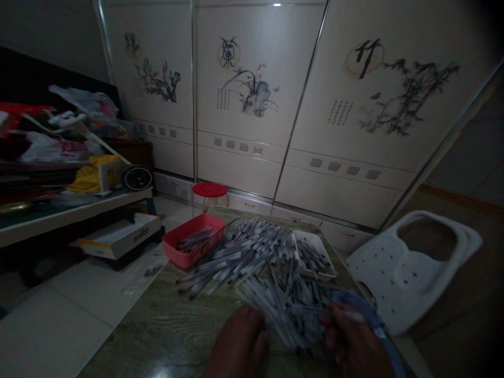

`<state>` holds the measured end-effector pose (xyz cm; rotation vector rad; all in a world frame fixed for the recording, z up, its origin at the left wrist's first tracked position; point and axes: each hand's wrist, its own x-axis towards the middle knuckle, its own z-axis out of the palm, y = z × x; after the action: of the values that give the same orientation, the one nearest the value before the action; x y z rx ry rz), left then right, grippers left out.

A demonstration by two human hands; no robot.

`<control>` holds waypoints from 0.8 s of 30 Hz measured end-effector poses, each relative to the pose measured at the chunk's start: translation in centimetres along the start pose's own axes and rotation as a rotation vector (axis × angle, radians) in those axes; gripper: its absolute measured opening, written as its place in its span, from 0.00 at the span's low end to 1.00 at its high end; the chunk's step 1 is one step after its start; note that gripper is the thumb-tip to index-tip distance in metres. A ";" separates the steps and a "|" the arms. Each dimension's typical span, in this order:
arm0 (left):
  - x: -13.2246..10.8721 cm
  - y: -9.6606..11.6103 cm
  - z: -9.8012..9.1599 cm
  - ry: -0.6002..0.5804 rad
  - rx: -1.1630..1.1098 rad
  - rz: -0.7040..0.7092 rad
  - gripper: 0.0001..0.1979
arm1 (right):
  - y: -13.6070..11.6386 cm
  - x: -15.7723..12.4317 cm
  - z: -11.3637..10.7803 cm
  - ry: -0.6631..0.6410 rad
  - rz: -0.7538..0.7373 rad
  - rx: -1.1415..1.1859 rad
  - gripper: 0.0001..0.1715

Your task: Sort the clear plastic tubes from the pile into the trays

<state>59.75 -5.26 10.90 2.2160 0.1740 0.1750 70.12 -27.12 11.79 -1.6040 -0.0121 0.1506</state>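
A big heap of clear-barrelled pens covers the middle of the table. My right hand, low on the right, pinches a pen that lies nearly level above the near pile. My left hand is at the near left edge of the pile, its fingers loosely bent and the thumb apart; no pen shows in it. A pink-red box with pens inside stands at the far left of the heap. On the right, a white tray also holds pens.
A blue cloth or bag lies at the table's right edge, beside my right hand. A white plastic chair stands to the right, a red stool beyond the table. At left, a cluttered bench has a shoebox below it.
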 end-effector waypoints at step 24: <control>1.1 0.2 4.2 0.065 -0.713 -0.107 0.12 | 3.6 -0.4 0.0 -0.180 0.219 0.387 0.35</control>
<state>61.58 -8.40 8.59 1.4893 0.2244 0.2108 69.39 -27.34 8.22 -1.1984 0.0516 0.4407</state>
